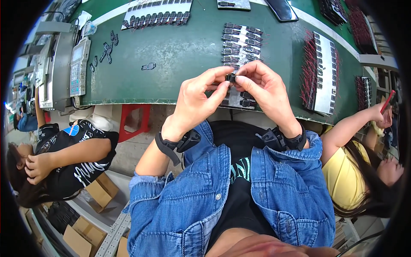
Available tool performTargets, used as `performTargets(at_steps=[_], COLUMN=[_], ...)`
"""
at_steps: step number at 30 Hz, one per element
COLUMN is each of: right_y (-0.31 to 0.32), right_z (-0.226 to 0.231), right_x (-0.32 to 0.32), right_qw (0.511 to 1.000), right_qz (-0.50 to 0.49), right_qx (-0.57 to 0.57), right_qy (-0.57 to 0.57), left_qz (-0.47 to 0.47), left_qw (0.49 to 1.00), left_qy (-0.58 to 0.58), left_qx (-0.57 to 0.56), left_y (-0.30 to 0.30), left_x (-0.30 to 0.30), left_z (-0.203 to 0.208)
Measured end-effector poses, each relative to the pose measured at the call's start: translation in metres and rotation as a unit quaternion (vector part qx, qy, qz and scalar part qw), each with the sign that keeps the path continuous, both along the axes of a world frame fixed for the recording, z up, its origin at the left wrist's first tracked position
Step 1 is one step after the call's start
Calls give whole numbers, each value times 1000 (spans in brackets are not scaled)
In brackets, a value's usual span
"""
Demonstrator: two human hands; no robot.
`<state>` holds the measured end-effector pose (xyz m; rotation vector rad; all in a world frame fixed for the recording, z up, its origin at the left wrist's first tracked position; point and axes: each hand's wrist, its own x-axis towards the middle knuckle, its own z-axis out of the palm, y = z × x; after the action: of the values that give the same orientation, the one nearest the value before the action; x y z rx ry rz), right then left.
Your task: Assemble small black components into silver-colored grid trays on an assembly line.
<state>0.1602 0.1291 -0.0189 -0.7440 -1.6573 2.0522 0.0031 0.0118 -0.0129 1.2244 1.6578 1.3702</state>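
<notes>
Blue denim jacket [184, 192] of the person is nearest. Beyond it stretches the green table [120, 85], and upon this lies a white board [242, 39] with two columns of dark small parts. Over the near part of this board, the left hand [199, 100] and the right hand [265, 92] meet, fingers curled, thumb and forefinger of each almost closed. Between their fingertips they pinch a small black piece [231, 78], raised above the board.

Small black part [231, 78], pinched midair between fingers [250, 84].
</notes>
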Motion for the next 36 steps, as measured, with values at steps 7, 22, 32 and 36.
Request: performTargets(at_steps=[7,22,32,36], right_y=[-2,7,-14,-18], right_z=[2,1,11,23], right_x=[-2,4,3,-1], right_qw=[997,995,986,995], right_qz=[7,51,34,15], right_qx=[-46,-85,142,94], right_qy=[-65,-15,-80,-27], left_qz=[-35,-52,-35,-4], left_qw=[998,994,995,985], left_qy=[50,-32,-47,-151], left_qx=[-29,-86,-78,-80], left_y=[-1,0,-5,-13], left_x=[-9,-5,1,-11], left_z=[3,10,15,15])
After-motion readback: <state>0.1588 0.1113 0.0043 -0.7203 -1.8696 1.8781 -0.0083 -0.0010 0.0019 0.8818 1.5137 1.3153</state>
